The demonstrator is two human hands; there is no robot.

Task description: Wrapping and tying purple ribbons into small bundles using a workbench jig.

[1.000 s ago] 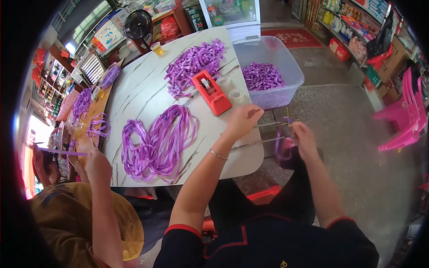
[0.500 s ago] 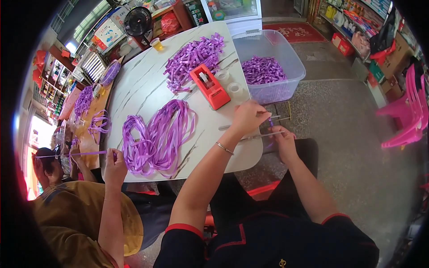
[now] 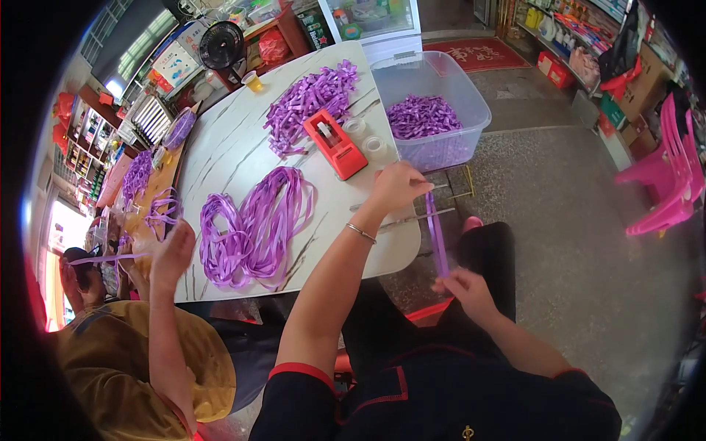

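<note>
A purple ribbon (image 3: 437, 239) runs taut between my two hands, just off the table's right corner. My left hand (image 3: 399, 188) pinches its upper end beside a pair of thin rods (image 3: 419, 216) that jut past the table edge. Lower down, above my thigh, my right hand (image 3: 468, 292) has its fingers closed on the other end. On the white marbled table (image 3: 346, 250) lie looped bundles of long purple ribbon (image 3: 268, 224). A red tape dispenser (image 3: 335, 144) stands farther back, next to a heap of short purple ribbon pieces (image 3: 309, 103).
Right of the table, a clear plastic bin (image 3: 463, 140) holds more purple pieces. Two small clear lids (image 3: 375, 146) and a cup of yellow liquid (image 3: 252, 81) are on the table. At my left, a co-worker's hand (image 3: 173, 253) handles ribbon. Pink chairs (image 3: 673, 173) stand at far right.
My right hand has moved down toward me, away from the rods, and a longer stretch of ribbon shows between my hands. My left hand stays near the rods. The co-worker's hand has shifted left.
</note>
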